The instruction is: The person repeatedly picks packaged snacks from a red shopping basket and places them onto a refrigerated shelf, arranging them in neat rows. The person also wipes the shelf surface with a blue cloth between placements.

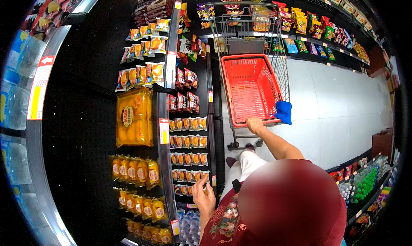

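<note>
My right hand is closed over the near rim of a red plastic shopping basket, which rests on a metal shopping cart and looks empty. A blue cloth hangs at the basket's near right corner. My left hand is raised beside the left shelf, thumb and fingers apart, holding nothing. Its fingertips overlap a row of small wrapped cakes; whether they touch is not clear. Further left are yellow-wrapped cakes and a large yellow pack of cakes.
Black shelving with price rails runs along the left. Bagged snacks fill shelves beyond the cart. Bottles stand on a low shelf at right. Pale floor tiles lie right of the cart.
</note>
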Demonstrator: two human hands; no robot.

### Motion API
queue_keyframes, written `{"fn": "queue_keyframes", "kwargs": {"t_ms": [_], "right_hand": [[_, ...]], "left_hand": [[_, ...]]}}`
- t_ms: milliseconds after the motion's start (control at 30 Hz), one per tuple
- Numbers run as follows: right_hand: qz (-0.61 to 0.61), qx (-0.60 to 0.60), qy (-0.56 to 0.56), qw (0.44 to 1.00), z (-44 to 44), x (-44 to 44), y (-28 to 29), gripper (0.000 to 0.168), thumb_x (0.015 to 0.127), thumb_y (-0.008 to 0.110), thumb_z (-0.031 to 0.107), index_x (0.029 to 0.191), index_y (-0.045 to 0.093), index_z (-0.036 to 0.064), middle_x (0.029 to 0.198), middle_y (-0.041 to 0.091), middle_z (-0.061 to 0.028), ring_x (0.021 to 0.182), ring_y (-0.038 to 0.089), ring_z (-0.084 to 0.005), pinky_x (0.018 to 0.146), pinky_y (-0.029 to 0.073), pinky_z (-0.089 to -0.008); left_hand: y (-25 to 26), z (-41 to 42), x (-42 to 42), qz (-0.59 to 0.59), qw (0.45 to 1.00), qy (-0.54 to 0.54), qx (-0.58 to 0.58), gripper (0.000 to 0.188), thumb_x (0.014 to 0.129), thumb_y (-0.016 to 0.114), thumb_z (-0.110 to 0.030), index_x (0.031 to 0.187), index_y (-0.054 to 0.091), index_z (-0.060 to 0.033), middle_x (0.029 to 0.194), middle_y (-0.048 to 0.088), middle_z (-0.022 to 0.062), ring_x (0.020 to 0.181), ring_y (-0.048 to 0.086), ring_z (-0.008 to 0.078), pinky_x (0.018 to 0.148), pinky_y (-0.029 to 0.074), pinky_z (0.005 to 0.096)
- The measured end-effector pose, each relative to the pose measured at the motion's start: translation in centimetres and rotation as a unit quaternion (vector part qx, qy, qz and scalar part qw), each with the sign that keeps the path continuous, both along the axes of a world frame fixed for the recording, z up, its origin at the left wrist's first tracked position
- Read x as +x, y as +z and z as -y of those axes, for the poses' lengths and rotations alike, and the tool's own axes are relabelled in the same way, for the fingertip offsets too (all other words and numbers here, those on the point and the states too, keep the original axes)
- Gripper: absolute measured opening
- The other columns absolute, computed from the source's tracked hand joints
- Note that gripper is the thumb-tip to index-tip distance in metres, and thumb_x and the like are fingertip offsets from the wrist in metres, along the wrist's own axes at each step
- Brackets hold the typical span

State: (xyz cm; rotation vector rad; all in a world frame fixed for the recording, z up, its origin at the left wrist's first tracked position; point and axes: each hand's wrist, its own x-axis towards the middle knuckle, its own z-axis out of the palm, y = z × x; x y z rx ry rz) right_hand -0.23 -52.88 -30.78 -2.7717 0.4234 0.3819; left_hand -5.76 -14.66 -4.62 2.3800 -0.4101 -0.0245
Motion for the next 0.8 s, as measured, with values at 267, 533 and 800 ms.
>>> {"fn": "queue_keyframes", "kwargs": {"t_ms": [267, 533, 800], "right_hand": [[-0.071, -0.060, -0.018, 0.996, 1.8, -5.0, 1.2, 0.018, 0.087, 0.057, 0.013, 0.102, 0.068, 0.011, 0.096, 0.073, -0.0171, 0.093, 0.072, -0.0321, 0.080, 0.055, -0.0468], [-0.053, -0.106, -0.012, 0.993, 6.4, -14.5, 0.3, 0.014, 0.086, 0.059, 0.015, 0.096, 0.068, 0.014, 0.099, 0.073, -0.0076, 0.103, 0.066, -0.0280, 0.093, 0.044, -0.0468], [-0.144, -0.110, -0.014, 0.983, 11.0, -24.0, 3.0, 0.026, 0.089, 0.057, 0.018, 0.110, 0.072, 0.011, 0.113, 0.070, -0.0111, 0.116, 0.059, -0.0309, 0.114, 0.030, -0.0554]], "left_hand": [[-0.7, 0.0, -0.9, -0.029, 0.999, -0.019, -0.015, 0.023, 0.089, 0.064, -0.002, 0.112, 0.064, -0.0023, 0.108, 0.066, 0.0158, 0.102, 0.061, 0.0365, 0.090, 0.048, 0.0449], [-1.1, 2.9, -1.5, -0.040, 0.995, -0.086, -0.035, 0.018, 0.091, 0.063, -0.001, 0.109, 0.065, -0.0008, 0.100, 0.067, 0.0160, 0.095, 0.063, 0.0359, 0.085, 0.051, 0.0434], [0.2, 6.9, -4.7, -0.012, 0.990, -0.142, -0.024, 0.021, 0.090, 0.064, -0.001, 0.111, 0.066, -0.0010, 0.099, 0.067, 0.0151, 0.094, 0.065, 0.0323, 0.083, 0.052, 0.0398]]}}
